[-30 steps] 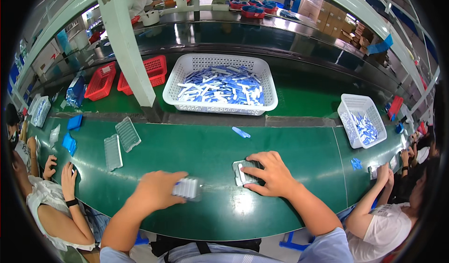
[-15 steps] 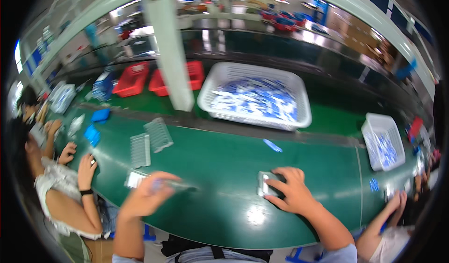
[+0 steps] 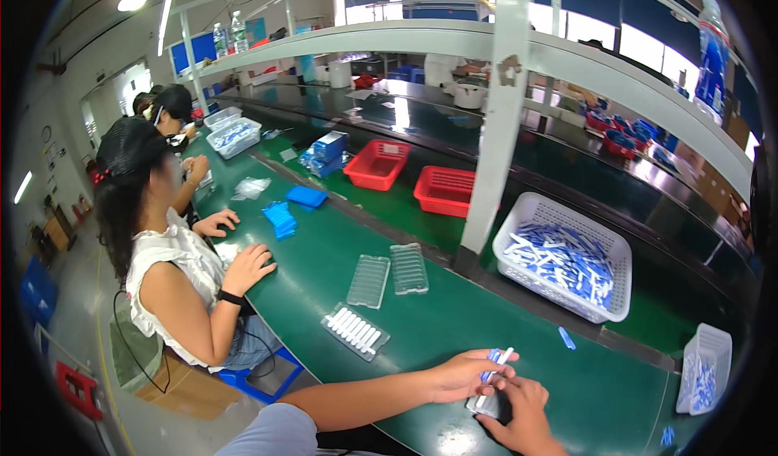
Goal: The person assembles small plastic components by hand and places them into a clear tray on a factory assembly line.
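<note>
My left hand [image 3: 463, 376] is closed on slim blue-and-white sticks [image 3: 491, 362], one white end pointing up past the fingertips. Just below, my right hand [image 3: 525, 415] curls round a small clear plastic tray [image 3: 481, 407] on the green table, its fingertips close to the left hand's. A white stick lies over that tray; the fingers hide much of the rest. To the left of my hands is a clear tray with a row of white sticks [image 3: 353, 329]. Beyond it lie two clear ribbed trays, one nearer [image 3: 369, 281] and one farther [image 3: 408, 269].
A white basket [image 3: 506, 249] of blue-and-white sticks stands behind a post [image 3: 496, 132]. One blue piece [image 3: 566, 338] lies before it; a smaller basket [image 3: 691, 403] is at right. Red bins [image 3: 356, 182] stand farther back. A co-worker's hand [image 3: 250, 268] rests at left.
The view has swung left. My left hand, blurred near the filled tray before, has come across to my right hand and shows sticks in its grip. My right hand stays at the small tray.
</note>
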A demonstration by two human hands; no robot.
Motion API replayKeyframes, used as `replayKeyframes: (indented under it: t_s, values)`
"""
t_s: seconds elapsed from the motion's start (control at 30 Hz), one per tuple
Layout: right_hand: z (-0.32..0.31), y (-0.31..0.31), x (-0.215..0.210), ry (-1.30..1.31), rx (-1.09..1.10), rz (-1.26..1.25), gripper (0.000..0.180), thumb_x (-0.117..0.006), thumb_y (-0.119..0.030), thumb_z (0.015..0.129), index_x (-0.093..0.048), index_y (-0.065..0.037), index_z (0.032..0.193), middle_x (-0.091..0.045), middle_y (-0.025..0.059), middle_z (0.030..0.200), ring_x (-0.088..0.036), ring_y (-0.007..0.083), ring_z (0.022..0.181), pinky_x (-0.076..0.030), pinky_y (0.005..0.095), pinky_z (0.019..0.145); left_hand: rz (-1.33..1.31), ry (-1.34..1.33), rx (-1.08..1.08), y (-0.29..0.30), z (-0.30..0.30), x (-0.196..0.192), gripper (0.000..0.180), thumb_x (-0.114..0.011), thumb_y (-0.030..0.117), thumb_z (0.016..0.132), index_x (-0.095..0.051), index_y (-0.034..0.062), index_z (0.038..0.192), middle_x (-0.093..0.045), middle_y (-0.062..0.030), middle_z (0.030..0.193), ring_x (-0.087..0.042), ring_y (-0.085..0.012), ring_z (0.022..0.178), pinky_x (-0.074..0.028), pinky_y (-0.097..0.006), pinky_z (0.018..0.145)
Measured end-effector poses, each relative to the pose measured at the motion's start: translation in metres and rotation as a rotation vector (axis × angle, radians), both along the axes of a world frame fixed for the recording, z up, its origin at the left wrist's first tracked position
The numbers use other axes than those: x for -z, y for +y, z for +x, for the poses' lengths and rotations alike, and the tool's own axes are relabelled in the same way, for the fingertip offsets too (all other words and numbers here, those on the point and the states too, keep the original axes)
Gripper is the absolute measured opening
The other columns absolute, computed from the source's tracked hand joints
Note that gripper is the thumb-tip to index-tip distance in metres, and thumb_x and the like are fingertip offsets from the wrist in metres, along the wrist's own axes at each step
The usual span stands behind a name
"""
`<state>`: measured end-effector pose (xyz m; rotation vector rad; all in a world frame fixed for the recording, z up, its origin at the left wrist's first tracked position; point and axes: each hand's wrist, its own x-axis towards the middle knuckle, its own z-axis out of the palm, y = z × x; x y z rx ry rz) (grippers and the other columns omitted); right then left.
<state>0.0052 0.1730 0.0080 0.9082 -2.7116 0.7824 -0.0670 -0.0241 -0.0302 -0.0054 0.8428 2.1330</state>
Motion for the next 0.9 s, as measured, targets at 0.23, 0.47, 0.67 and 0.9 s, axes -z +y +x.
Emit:
replayKeyframes:
  t_s: [0.23, 0.47, 0.67, 0.9]
  values:
    - [-0.018, 0.021, -0.02, -0.072, 0.152, -0.401, 0.044, -0.07, -0.006, 0.079, -0.063, 0.0, 0.122, -0.066, 0.0152, 0.107, -0.064, 0.0277, 0.097, -0.05, 0.0384, 0.088, 0.028, 0.144, 0.195, 0.005, 0.01, -0.011, 0.042, -0.053, 0.02, 0.106, -0.046, 0.0043, 0.145, -0.063, -0.0089, 0.124, -0.064, -0.0152, 0.097, -0.048, -0.026, 0.068]
    - [-0.032, 0.005, 0.001, -0.235, 0.188, -0.615, 0.016, -0.078, -0.004, 0.081, -0.077, -0.003, 0.098, -0.067, 0.0094, 0.09, -0.063, 0.0193, 0.083, -0.051, 0.0306, 0.074, -0.125, 0.319, 0.321, -0.011, 0.01, -0.019, 0.036, -0.052, 0.022, 0.107, -0.051, 0.0013, 0.137, -0.064, -0.013, 0.126, -0.066, -0.0161, 0.087, -0.049, -0.024, 0.062]
    - [-0.024, 0.034, 0.008, -0.293, 0.263, -0.741, 0.014, -0.074, -0.001, 0.088, -0.075, 0.002, 0.101, -0.07, 0.0078, 0.082, -0.061, 0.0115, 0.071, -0.05, 0.0255, 0.066, -0.137, 0.333, 0.324, -0.002, 0.01, -0.026, 0.038, -0.049, 0.016, 0.107, -0.048, -0.0022, 0.141, -0.063, -0.0182, 0.134, -0.069, -0.0177, 0.092, -0.05, -0.024, 0.061]
    - [-0.017, 0.046, 0.009, -0.607, 0.134, -1.085, 0.016, -0.067, 0.008, 0.091, -0.072, 0.008, 0.107, -0.075, 0.015, 0.093, -0.075, 0.0196, 0.088, -0.059, 0.0273, 0.075, -0.196, 0.147, 0.124, -0.008, 0.004, -0.033, 0.047, -0.052, 0.019, 0.107, -0.042, -0.0038, 0.147, -0.057, -0.0213, 0.141, -0.069, -0.0228, 0.104, -0.046, -0.022, 0.058]
